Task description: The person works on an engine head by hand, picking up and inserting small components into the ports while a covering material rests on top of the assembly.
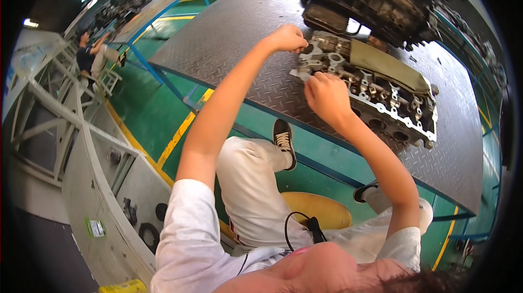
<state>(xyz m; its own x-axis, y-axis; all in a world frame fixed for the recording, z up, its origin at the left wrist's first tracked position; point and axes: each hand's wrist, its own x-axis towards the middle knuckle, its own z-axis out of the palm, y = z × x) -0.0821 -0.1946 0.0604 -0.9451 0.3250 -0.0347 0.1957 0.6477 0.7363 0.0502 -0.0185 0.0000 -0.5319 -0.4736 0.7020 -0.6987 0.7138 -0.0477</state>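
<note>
An engine cylinder head [376, 88] lies on the checker-plate tabletop [234, 37], its open side up, showing valve-train parts and bare metal caps. My left hand [287, 39] is closed beside its far left corner, fingertips pinched together at the edge. My right hand [328, 95] is closed at the near left end of the head, fingers curled over the metal. Whatever either hand grips is hidden or too small to name. An olive-tan flat piece [387, 64], cloth or sheet, rests along the far side of the head.
A large dark engine block [376, 1] stands behind the cylinder head. Small metal bits [412, 59] lie to its right. A yellow stool seat [316, 209] is under me. At the left are a grey metal frame [60, 110] and a seated person [92, 56] by another bench.
</note>
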